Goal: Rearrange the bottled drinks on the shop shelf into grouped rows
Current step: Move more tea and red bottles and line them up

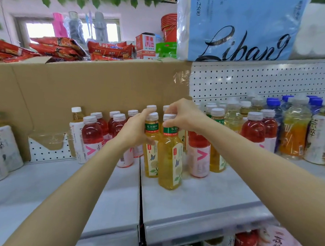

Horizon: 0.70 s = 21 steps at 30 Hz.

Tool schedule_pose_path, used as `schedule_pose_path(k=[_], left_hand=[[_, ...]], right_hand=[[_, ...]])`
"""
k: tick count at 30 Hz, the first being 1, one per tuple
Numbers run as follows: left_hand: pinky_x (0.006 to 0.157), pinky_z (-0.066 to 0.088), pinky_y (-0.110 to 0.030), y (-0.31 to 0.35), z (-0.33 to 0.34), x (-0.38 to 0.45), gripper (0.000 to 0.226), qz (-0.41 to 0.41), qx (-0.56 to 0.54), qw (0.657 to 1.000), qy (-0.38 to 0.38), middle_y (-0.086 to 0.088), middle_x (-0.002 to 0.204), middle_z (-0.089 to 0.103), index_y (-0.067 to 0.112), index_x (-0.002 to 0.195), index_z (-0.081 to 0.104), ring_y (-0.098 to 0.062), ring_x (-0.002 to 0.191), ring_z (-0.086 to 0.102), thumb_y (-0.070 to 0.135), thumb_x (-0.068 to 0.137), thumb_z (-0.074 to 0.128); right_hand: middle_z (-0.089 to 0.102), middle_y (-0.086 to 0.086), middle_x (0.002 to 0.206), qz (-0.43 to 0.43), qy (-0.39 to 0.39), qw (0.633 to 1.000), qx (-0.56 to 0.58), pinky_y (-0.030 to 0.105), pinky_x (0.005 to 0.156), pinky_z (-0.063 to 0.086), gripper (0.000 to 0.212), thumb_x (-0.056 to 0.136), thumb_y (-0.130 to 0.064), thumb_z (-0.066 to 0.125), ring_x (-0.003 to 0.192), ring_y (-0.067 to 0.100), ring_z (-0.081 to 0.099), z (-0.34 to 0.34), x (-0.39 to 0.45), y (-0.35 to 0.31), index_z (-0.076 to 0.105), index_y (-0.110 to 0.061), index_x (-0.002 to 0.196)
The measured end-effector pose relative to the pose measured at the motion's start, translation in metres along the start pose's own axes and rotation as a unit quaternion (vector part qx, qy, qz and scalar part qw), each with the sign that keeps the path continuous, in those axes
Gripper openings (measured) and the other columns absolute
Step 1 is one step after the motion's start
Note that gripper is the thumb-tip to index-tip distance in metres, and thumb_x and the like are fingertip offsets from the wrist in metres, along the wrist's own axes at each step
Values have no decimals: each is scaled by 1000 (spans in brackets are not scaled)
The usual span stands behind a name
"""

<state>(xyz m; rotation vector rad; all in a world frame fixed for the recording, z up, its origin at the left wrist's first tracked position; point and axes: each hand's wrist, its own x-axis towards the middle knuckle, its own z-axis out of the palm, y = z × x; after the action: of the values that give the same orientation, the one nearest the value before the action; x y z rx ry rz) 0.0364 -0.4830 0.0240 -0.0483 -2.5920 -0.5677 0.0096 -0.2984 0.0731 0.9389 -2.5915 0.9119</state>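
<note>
Two yellow tea bottles with green neck bands are seen at mid-shelf, just right of the seam between the two shelf boards [201, 198]. The left tea bottle [151, 150] is gripped around its shoulder by the left hand [136, 130], fingers curled round the near side, thumb up by the cap. The right tea bottle [170, 155] stands slightly nearer the shelf edge, touching or just beside the first; its white cap is pinched from above by the right hand [184, 114]. Both bottles are upright, and their bases appear to rest on the shelf, though contact under the left one is partly hidden.

To the left, a cluster of red drink bottles [92, 136] with pink-and-white labels is noted, one white-labelled amber bottle [76, 129] among them. Behind the right wrist stands another red bottle [198, 153]. Further right, red, orange [293, 137] and blue-capped bottles [274, 110] are grouped against the perforated back panel [254, 80]. A cardboard sheet [88, 92] lines the back on the left side. A blue paper-goods pack [238, 29] sits on the upper shelf
</note>
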Motion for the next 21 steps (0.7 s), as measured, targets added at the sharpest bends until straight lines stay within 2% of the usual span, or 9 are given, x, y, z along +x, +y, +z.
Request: schedule_pose_path(k=[2, 4, 8, 11, 13, 18, 21], left_hand=[[87, 56, -35, -5, 4, 8, 110, -3, -3, 1000, 4, -4, 135, 56, 32, 151, 30, -21, 109, 63, 12, 63, 93], [92, 56, -40, -8, 8, 18, 108, -11, 8, 1000, 8, -7, 137, 55, 30, 150, 30, -24, 115, 61, 11, 64, 92], [94, 53, -41, -11, 14, 37, 106, -14, 16, 1000, -8, -9, 137, 47, 27, 149, 28, -28, 119, 55, 9, 66, 91], [93, 54, -42, -14, 20, 47, 104, -24, 17, 999, -14, -8, 137, 38, 27, 149, 27, -30, 117, 54, 10, 68, 90], [91, 54, -39, -16, 23, 53, 104, -26, 21, 999, -11, -9, 138, 34, 26, 149, 26, -30, 116, 54, 10, 69, 89], [90, 54, -38, -21, 28, 62, 103, -31, 30, 999, -11, -10, 140, 32, 27, 149, 25, -30, 117, 54, 8, 70, 88], [90, 54, -38, -22, 28, 63, 103, -36, 32, 999, -11, -11, 141, 32, 28, 149, 24, -32, 118, 54, 8, 71, 87]], right_hand=[[70, 4, 104, 29, 38, 999, -26, 29, 71, 53, 39, 76, -28, 81, 90, 18, 66, 7, 13, 3, 70, -9, 108], [69, 7, 111, 50, 53, 996, -46, 29, 72, 49, 44, 76, -27, 81, 95, 22, 65, 13, 28, 4, 67, -7, 112], [68, 9, 103, 69, 56, 992, -89, 37, 81, 54, 34, 78, -24, 80, 90, 24, 63, 25, 60, 10, 64, -9, 104], [68, 9, 97, 87, 54, 990, -95, 36, 76, 55, 25, 79, -24, 79, 85, 24, 64, 28, 76, 15, 60, -12, 90], [67, 8, 92, 90, 58, 990, -96, 35, 74, 55, 27, 80, -25, 79, 83, 24, 64, 29, 84, 19, 55, -13, 85], [66, 8, 91, 86, 64, 988, -111, 34, 67, 53, 22, 84, -24, 74, 81, 23, 64, 38, 92, 27, 56, -12, 88], [60, 5, 85, 77, 49, 989, -115, 30, 62, 45, 23, 87, -25, 71, 76, 21, 59, 37, 91, 27, 52, -13, 87]])
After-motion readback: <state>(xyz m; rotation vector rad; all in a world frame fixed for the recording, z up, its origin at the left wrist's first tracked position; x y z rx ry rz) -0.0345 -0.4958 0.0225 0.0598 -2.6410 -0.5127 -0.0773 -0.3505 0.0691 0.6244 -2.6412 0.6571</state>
